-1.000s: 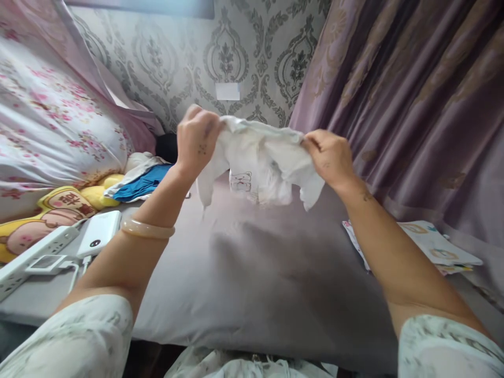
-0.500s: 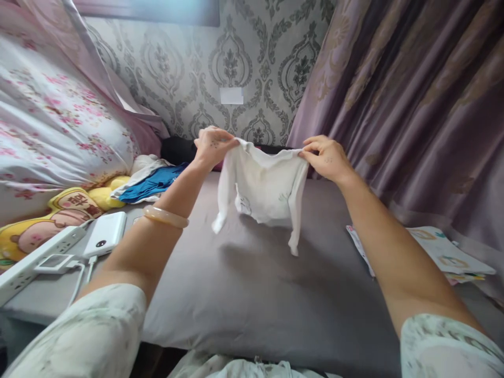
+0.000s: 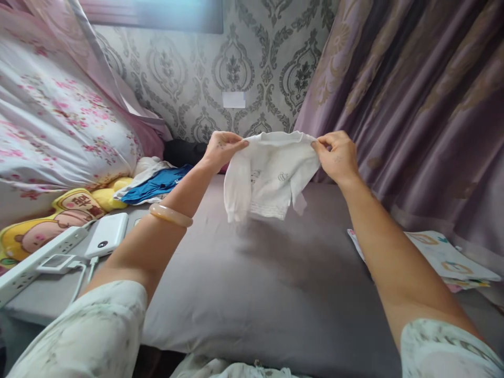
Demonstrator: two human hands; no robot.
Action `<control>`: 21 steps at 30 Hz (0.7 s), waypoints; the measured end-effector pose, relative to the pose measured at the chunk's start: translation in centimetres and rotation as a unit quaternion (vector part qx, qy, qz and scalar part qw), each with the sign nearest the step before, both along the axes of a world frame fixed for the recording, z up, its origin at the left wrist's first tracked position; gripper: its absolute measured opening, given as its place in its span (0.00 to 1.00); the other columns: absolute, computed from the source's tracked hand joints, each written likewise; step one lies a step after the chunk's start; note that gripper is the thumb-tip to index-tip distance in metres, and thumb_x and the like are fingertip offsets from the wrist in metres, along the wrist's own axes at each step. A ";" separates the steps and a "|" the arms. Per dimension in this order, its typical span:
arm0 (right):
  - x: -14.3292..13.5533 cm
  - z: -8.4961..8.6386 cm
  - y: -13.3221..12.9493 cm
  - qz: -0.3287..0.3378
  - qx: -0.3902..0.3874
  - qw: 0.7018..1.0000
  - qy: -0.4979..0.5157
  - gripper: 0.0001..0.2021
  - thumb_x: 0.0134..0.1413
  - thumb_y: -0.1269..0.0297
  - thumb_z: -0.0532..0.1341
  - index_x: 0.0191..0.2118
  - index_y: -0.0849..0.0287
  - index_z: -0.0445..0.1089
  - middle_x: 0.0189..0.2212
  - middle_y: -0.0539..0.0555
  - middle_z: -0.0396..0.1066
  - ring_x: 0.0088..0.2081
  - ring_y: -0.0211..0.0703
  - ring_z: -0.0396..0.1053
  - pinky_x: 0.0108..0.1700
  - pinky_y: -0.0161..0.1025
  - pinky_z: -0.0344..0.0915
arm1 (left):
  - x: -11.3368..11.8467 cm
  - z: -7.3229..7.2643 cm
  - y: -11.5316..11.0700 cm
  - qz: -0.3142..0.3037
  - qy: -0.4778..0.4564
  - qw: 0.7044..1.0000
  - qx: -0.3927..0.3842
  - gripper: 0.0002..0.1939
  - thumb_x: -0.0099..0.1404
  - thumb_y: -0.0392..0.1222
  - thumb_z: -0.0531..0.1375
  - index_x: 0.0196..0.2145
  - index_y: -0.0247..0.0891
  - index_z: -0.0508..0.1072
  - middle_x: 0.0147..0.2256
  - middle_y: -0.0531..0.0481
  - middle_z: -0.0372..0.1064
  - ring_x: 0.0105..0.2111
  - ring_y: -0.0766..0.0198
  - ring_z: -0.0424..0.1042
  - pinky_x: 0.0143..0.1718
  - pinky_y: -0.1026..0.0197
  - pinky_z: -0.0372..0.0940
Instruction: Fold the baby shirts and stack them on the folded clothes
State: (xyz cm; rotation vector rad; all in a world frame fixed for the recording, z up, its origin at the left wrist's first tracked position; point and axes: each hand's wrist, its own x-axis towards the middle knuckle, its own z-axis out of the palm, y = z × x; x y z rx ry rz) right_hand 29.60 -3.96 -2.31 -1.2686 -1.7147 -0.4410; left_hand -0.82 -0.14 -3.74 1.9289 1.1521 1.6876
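A small white long-sleeved shirt (image 3: 271, 173) with faint printed figures hangs in the air above the grey bed surface (image 3: 244, 294). My left hand (image 3: 223, 149) pinches its left shoulder between thumb and fingers. At the other shoulder, my right hand (image 3: 336, 155) pinches the cloth in the same way. The neckline is stretched between both hands, and the sleeves dangle at the sides, the left one slightly blurred. A pale bangle (image 3: 170, 215) circles my left forearm.
On the left lie a power strip (image 3: 43, 262), a white power bank (image 3: 106, 234) with cables, a yellow cartoon cushion (image 3: 35, 236) and blue and white clothes (image 3: 155, 184). Papers or cloths with prints (image 3: 449, 254) lie at the right. Patterned wall and purple curtain (image 3: 413, 105) stand behind.
The shirt has swung up and spread, its neckline now pulled straighter and its printed front more visible. Both hands have shifted slightly right, still pinching the shoulders.
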 end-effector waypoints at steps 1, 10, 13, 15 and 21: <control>0.0 -0.1 0.0 -0.004 -0.014 1.000 0.016 0.18 0.60 0.51 0.56 0.36 0.58 0.76 0.35 0.57 0.74 0.38 0.48 0.71 0.43 0.46 0.65 | 0.1 -0.1 0.0 -0.008 -0.009 1.000 -0.007 0.12 0.54 0.46 0.66 0.33 0.35 0.74 0.31 0.48 0.71 0.35 0.62 0.70 0.37 0.61 0.68; -0.1 -1.8 0.8 -0.027 -0.075 0.995 0.062 0.17 0.59 0.50 0.56 0.32 0.59 0.73 0.27 0.56 0.73 0.32 0.47 0.69 0.39 0.43 0.64 | 1.6 -0.8 -1.4 -0.050 -0.059 0.989 -0.128 0.08 0.60 0.41 0.59 0.30 0.33 0.74 0.22 0.52 0.63 0.23 0.68 0.63 0.25 0.64 0.62; -0.2 -2.0 0.9 -0.029 -0.067 0.996 0.050 0.17 0.61 0.53 0.53 0.33 0.59 0.72 0.29 0.57 0.73 0.34 0.48 0.68 0.40 0.44 0.64 | 2.2 -1.0 -1.1 -0.032 -0.063 0.989 -0.133 0.06 0.62 0.39 0.57 0.30 0.34 0.72 0.22 0.53 0.62 0.22 0.70 0.61 0.25 0.64 0.60; -0.4 -2.3 1.0 -0.031 -0.050 0.998 0.036 0.16 0.63 0.54 0.51 0.34 0.59 0.71 0.30 0.58 0.72 0.36 0.49 0.68 0.42 0.45 0.63 | 2.6 -1.3 -0.7 -0.010 -0.058 0.990 -0.128 0.06 0.64 0.38 0.56 0.30 0.36 0.70 0.23 0.53 0.61 0.23 0.69 0.62 0.28 0.63 0.61; -1.1 -3.7 -0.4 -0.037 0.024 0.999 0.015 0.17 0.67 0.55 0.45 0.40 0.56 0.68 0.38 0.58 0.68 0.44 0.49 0.67 0.46 0.45 0.64 | 3.5 -2.2 -1.6 0.142 0.025 0.989 -0.022 0.06 0.68 0.40 0.53 0.34 0.39 0.68 0.36 0.47 0.65 0.44 0.57 0.66 0.47 0.53 0.60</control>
